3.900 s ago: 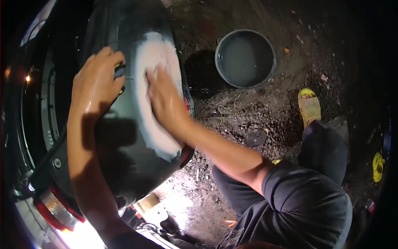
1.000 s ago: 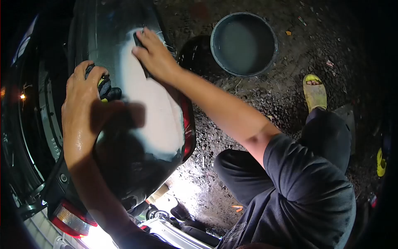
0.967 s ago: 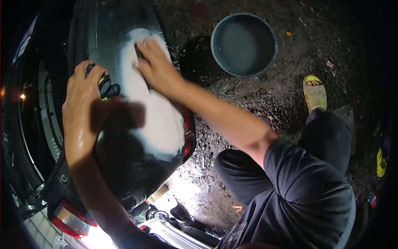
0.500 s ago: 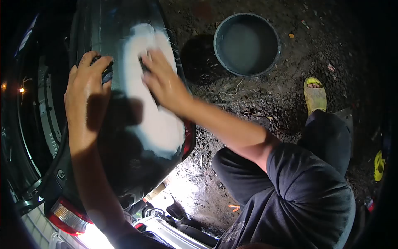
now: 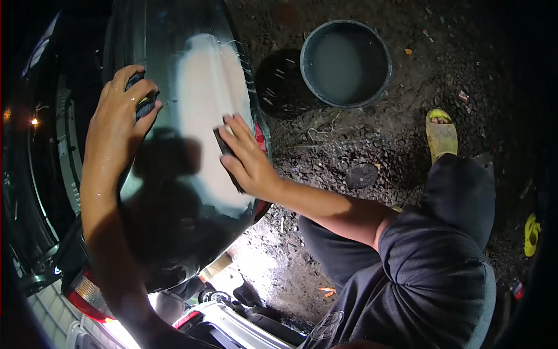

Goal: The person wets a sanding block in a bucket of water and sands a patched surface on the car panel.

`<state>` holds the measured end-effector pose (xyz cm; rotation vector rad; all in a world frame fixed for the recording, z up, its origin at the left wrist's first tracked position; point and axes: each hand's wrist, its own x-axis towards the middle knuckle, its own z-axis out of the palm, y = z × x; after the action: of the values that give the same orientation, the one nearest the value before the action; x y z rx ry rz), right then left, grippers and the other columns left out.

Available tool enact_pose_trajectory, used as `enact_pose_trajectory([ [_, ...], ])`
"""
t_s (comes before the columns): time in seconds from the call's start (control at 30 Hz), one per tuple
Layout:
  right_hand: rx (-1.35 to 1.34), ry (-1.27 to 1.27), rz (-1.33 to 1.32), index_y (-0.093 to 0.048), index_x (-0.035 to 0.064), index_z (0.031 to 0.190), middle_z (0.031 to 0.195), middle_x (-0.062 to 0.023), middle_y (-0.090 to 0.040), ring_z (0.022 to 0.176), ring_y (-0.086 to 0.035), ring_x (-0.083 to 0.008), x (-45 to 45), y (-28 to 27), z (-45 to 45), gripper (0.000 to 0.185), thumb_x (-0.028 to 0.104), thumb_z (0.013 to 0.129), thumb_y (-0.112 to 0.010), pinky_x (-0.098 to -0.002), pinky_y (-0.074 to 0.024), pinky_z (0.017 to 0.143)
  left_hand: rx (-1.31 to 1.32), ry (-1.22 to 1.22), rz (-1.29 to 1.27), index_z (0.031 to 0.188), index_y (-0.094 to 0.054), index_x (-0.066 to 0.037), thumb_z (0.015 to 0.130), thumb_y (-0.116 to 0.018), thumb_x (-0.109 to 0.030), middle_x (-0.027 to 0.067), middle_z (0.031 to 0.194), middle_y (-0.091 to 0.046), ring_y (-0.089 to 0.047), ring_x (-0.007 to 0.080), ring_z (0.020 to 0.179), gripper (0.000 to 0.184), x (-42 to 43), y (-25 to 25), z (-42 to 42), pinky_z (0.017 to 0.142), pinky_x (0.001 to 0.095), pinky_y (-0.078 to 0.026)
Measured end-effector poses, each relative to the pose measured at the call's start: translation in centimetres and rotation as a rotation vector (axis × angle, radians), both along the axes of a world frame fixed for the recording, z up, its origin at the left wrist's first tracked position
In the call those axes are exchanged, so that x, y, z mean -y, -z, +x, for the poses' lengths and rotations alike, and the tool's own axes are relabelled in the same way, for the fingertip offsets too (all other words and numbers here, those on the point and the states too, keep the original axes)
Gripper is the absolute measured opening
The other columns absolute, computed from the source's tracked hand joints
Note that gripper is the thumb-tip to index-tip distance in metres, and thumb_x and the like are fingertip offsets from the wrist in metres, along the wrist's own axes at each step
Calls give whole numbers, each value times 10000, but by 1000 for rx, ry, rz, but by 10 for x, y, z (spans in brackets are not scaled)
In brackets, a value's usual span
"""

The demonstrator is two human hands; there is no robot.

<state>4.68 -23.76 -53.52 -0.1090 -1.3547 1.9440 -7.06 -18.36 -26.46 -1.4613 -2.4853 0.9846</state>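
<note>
Car panel (image 5: pixel 142 41): dark, curved, glossy. Broad pale patch (image 5: pixel 203 99) along its edge, borders feathered; dark block (image 5: pixel 224 145) flat on it.

Ground (image 5: pixel 395 87): dark dirt, gravel (image 5: pixel 395 154) scattered, brightly lit near the car. Round basin (image 5: pixel 303 64) upright near the panel, cloudy liquid (image 5: pixel 343 64) inside. Thin string (image 5: pixel 325 137) just below it, then dark disc (image 5: pixel 361 175). Worn yellow sandal (image 5: pixel 443 136), foot in it. Yellow clog (image 5: pixel 530 235) well apart. Orange scraps (image 5: pixel 328 291).
</note>
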Motion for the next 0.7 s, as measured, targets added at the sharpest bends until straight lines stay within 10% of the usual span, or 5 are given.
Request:
enact_pose_trajectory([
  [0.2,-26,-42,-177,-523,-9,1441,1531,-294,-435,1461,-363,-455,-84,4,-138,516,154,959,-612,-458,-293,1220,-48,-41,-42,1044,-676,-121,865,-733,-156,44,1273,-609,-616,302,1153,191,-9,6,-24,907,444,-548],
  [0.43,-40,-25,-22,-460,52,1526,1603,-263,-365,1522,-242,-493,-6,2,-14,594,105,957,-623,-551,-233,1231,-86,-91,-30,1045,-674,-109,853,-722,-132,75,1233,-619,-616,334,1143,199,-14,11,-17,922,449,-518],
  [0.7,45,43,-84,-537,-20,1422,1521,-276,-471,1444,-428,-403,-90,2,-142,494,204,987,-597,-403,-331,1201,-95,-158,-73,1093,-674,-127,870,-720,-142,59,1280,-609,-615,307,1160,227,-18,10,-13,921,458,-547],
])
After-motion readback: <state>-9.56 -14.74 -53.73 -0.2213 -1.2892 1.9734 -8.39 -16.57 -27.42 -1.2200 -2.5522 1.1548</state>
